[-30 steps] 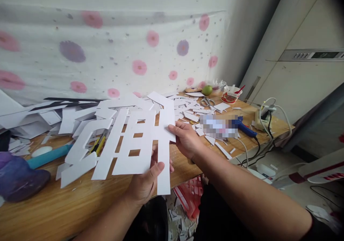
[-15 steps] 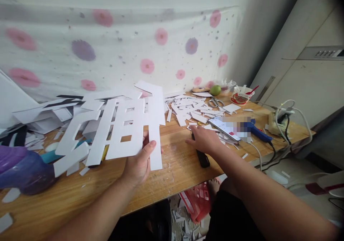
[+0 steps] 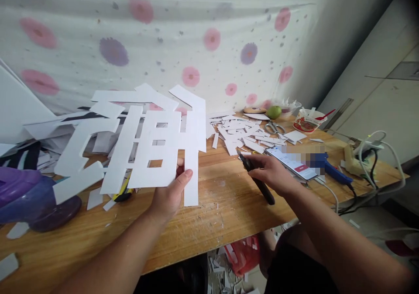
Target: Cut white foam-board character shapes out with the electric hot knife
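My left hand (image 3: pixel 170 193) is closed around the lower right leg of a large white foam-board cutout (image 3: pixel 157 150) shaped like a written character. The cutout is held up above the table, with several small rectangular openings in it. To the right, my right hand (image 3: pixel 266 171) grips a black utility knife (image 3: pixel 265 191), its tip pointing away toward the scraps. Part of the knife is hidden under the fingers. Behind the cutout, a yellow and black tool (image 3: pixel 123 191) lies partly covered on the table.
White offcuts (image 3: pixel 237 130) are heaped at the back of the wooden table (image 3: pixel 209 228). Scissors (image 3: pixel 275 128), a phone (image 3: pixel 291 162), a blue glue gun (image 3: pixel 338 171), a green fruit (image 3: pixel 273 112) and a paper tub (image 3: pixel 309 120) lie rightward. A purple-blue object (image 3: pixel 36 202) stands left.
My right hand has closed on the utility knife and raised its front end from the table. The view has shifted slightly left, and the cutout stays in my left hand.
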{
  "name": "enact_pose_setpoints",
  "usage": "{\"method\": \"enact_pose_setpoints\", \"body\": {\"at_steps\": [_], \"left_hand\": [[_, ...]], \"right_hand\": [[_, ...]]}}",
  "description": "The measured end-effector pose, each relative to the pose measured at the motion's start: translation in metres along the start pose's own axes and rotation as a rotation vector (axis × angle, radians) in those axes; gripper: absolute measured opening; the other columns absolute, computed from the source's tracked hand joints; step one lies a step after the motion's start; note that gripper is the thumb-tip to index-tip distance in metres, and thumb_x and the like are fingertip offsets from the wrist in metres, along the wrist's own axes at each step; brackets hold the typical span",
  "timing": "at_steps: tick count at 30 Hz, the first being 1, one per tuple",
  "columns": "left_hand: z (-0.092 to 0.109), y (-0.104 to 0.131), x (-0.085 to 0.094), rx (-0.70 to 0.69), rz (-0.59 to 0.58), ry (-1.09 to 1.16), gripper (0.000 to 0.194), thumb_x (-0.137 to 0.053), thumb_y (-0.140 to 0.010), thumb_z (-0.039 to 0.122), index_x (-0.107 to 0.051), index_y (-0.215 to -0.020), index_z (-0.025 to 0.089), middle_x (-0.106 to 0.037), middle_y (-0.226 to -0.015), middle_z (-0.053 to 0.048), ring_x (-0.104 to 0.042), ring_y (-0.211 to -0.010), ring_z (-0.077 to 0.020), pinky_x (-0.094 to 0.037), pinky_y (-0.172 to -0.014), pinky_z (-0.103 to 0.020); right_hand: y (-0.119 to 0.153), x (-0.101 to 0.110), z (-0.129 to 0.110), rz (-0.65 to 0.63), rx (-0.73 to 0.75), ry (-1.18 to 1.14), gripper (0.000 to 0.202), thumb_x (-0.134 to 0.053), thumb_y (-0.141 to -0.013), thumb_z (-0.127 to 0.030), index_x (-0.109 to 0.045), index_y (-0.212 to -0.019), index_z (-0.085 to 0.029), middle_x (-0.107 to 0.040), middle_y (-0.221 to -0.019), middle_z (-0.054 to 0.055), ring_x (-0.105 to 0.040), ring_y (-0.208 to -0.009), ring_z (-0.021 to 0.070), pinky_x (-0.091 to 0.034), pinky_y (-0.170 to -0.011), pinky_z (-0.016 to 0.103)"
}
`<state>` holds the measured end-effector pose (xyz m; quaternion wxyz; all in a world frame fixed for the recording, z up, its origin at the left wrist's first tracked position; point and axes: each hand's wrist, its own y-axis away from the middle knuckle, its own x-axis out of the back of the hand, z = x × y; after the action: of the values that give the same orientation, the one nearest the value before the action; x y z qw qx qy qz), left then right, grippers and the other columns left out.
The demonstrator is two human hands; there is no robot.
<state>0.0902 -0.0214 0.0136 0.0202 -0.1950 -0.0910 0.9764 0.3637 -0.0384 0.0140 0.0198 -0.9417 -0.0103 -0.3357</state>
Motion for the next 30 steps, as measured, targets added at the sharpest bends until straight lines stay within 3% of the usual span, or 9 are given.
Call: {"method": "enact_pose_setpoints", "body": {"at_steps": [3, 6, 8, 14, 21, 30], "left_hand": [[0.002, 0.004, -0.003, 0.011, -0.042, -0.003, 0.031, -0.090, -0.062, 0.036, -0.066, -0.075, 0.021, -0.061, -0.067, 0.000, -0.057, -0.057, -0.0166, -0.048, -0.050, -0.028], [0.004, 0.011, -0.010, 0.050, -0.085, 0.024, 0.031, -0.089, -0.065, 0.036, -0.064, -0.077, 0.022, -0.061, -0.064, 0.001, -0.056, -0.051, -0.0161, -0.046, -0.044, -0.027], [0.006, 0.016, -0.013, 0.064, -0.093, 0.052, 0.031, -0.089, -0.065, 0.035, -0.064, -0.078, 0.022, -0.061, -0.068, 0.002, -0.056, -0.053, -0.0141, -0.048, -0.046, -0.026], [0.008, 0.022, -0.012, 0.165, -0.127, 0.127, 0.035, -0.091, -0.065, 0.039, -0.065, -0.082, 0.023, -0.062, -0.069, 0.004, -0.060, -0.053, -0.0137, -0.052, -0.047, -0.023], [0.013, 0.029, -0.007, 0.302, -0.246, 0.187, 0.031, -0.089, -0.071, 0.044, -0.071, -0.084, 0.023, -0.065, -0.063, 0.001, -0.059, -0.049, -0.0125, -0.053, -0.052, -0.023], [0.015, 0.030, -0.006, 0.328, -0.359, 0.187, 0.030, -0.085, -0.075, 0.046, -0.068, -0.079, 0.021, -0.062, -0.058, 0.001, -0.059, -0.048, -0.0125, -0.049, -0.049, -0.022]], "right_hand": [[0.015, -0.018, -0.017, -0.024, 0.313, -0.394, 0.047, -0.057, -0.081, -0.020, -0.066, -0.127, -0.020, -0.070, -0.097, 0.006, -0.067, -0.086, 0.0216, -0.054, -0.077, 0.037], [0.024, -0.043, -0.034, -0.014, 0.620, -0.332, 0.042, -0.054, -0.089, -0.017, -0.061, -0.130, -0.023, -0.066, -0.100, 0.007, -0.064, -0.091, 0.0203, -0.054, -0.081, 0.038], [0.024, -0.056, -0.042, -0.003, 0.740, -0.235, 0.039, -0.056, -0.094, -0.022, -0.058, -0.132, -0.022, -0.065, -0.104, 0.009, -0.063, -0.094, 0.0216, -0.054, -0.083, 0.039], [0.015, -0.069, -0.046, 0.080, 0.855, -0.174, 0.037, -0.055, -0.102, -0.042, -0.056, -0.134, -0.022, -0.067, -0.105, 0.010, -0.064, -0.093, 0.0226, -0.054, -0.080, 0.038], [0.010, -0.071, -0.050, 0.177, 0.924, -0.193, 0.032, -0.057, -0.102, -0.044, -0.059, -0.126, -0.022, -0.067, -0.099, 0.009, -0.064, -0.089, 0.0206, -0.055, -0.077, 0.035], [0.011, -0.068, -0.055, 0.151, 0.948, -0.191, 0.030, -0.058, -0.101, -0.048, -0.061, -0.120, -0.024, -0.069, -0.095, 0.007, -0.065, -0.086, 0.0199, -0.054, -0.073, 0.034]]}}
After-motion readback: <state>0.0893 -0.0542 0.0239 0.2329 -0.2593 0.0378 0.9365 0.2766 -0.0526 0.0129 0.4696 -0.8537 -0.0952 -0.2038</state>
